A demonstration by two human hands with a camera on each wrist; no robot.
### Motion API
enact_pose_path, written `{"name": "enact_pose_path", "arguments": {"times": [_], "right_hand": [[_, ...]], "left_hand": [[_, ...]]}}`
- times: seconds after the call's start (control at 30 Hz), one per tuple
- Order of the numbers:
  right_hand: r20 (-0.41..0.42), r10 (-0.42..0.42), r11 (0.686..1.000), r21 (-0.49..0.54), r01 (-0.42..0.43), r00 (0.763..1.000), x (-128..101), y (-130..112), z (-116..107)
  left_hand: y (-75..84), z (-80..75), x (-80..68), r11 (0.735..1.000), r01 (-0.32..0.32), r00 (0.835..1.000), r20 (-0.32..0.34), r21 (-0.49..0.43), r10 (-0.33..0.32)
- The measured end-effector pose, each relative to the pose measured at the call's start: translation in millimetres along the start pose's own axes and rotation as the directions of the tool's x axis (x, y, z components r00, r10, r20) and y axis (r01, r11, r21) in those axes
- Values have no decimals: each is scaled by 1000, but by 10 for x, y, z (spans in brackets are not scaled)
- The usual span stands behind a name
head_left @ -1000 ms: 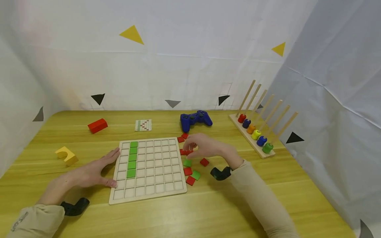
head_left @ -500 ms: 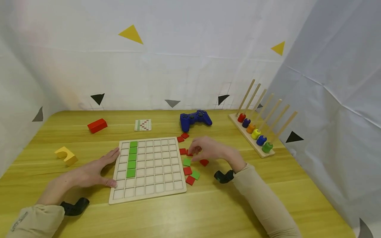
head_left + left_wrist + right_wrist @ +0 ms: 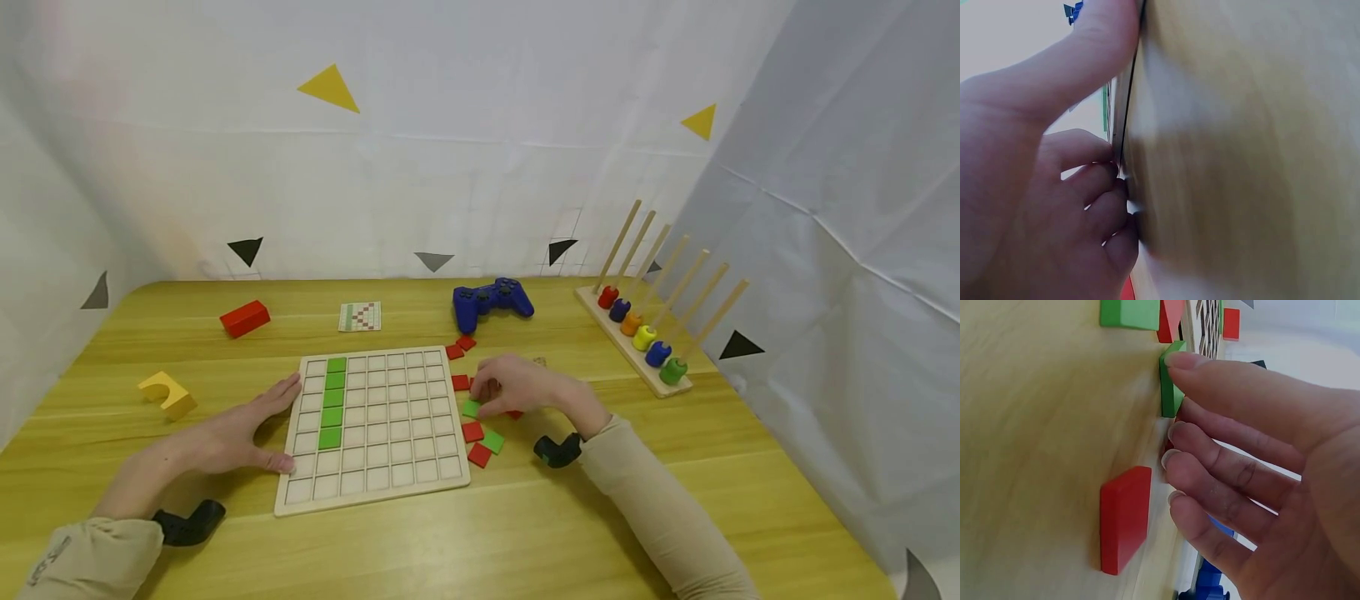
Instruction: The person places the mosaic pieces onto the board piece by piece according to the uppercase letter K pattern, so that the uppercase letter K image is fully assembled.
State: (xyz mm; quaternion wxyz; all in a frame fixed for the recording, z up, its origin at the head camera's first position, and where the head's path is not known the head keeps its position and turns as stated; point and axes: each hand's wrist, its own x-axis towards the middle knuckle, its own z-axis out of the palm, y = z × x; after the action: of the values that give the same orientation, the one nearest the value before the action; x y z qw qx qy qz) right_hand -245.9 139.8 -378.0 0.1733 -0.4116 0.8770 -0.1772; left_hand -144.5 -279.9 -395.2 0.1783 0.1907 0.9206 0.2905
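On the yellow wooden table (image 3: pixel 525 533), a person is working with a wooden grid board (image 3: pixel 375 429) and little square tiles. At about 3 o'clock from the board, just past its right edge, the right hand (image 3: pixel 525 387) is reaching down with loose, nearly straight fingers. One fingertip (image 3: pixel 1179 360) is touching the top edge of a green tile (image 3: pixel 471 408) that is lying flat on the table. The hand is not gripping it. A red tile (image 3: pixel 1124 519) is lying just beside the other fingers, and more red and green tiles are sitting close by at 5 o'clock from the hand.

At 9 o'clock from the board, the left hand (image 3: pixel 240 429) is resting flat and relaxed, with fingers pressing against the board's left edge. A green column (image 3: pixel 333 400) is filling part of the board, and many squares beside it are showing bare wood.

Farther back, at 12 o'clock, a blue game controller (image 3: pixel 492 302) is sitting. A peg rack (image 3: pixel 645 342) is standing at 2 o'clock, well apart from the tiles.
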Motion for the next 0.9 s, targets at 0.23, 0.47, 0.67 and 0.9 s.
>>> {"name": "enact_pose_path", "arguments": {"times": [0.23, 0.47, 0.67, 0.9], "right_hand": [[2, -34, 999, -2, 34, 999, -18, 25, -9], [10, -22, 1000, 1, 22, 1000, -27, 10, -35], [3, 5, 1000, 1, -5, 1000, -22, 40, -37], [5, 31, 999, -10, -31, 999, -11, 39, -38]], "left_hand": [[13, -2, -3, 1000, 1, 1000, 1, -2, -1], [5, 3, -2, 1000, 2, 1000, 0, -6, -2], [-1, 7, -2, 1000, 4, 1000, 0, -8, -4], [0, 3, 1, 1000, 5, 1000, 1, 0, -5]]}}
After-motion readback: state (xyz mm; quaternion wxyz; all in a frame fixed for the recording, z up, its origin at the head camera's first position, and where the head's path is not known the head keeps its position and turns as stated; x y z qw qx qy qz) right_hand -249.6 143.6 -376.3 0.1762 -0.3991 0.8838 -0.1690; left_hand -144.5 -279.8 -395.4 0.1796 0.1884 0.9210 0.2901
